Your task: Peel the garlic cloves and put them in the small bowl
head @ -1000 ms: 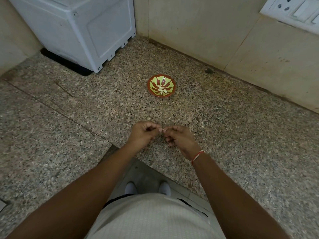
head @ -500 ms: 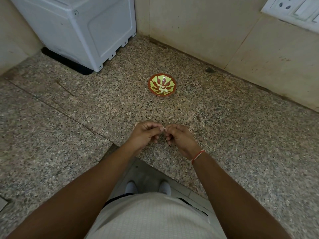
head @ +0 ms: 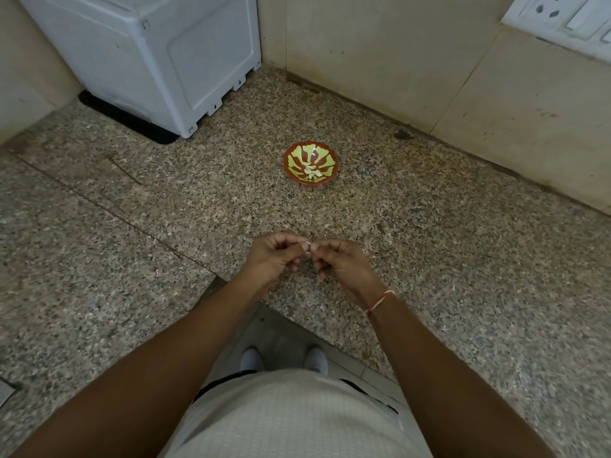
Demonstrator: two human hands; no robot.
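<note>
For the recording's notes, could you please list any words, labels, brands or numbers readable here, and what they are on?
None can be read: the white plastic appliance, the white wall switch plate and the small red-and-green patterned bowl show no legible text.

Red-brown small bowl (head: 310, 162) with yellow-green petal pattern; speckled granite counter (head: 463, 242).

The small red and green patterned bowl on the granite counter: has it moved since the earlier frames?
No. The small red and green patterned bowl sits at the same spot on the counter, same offset from the dark spot by the wall.
</note>
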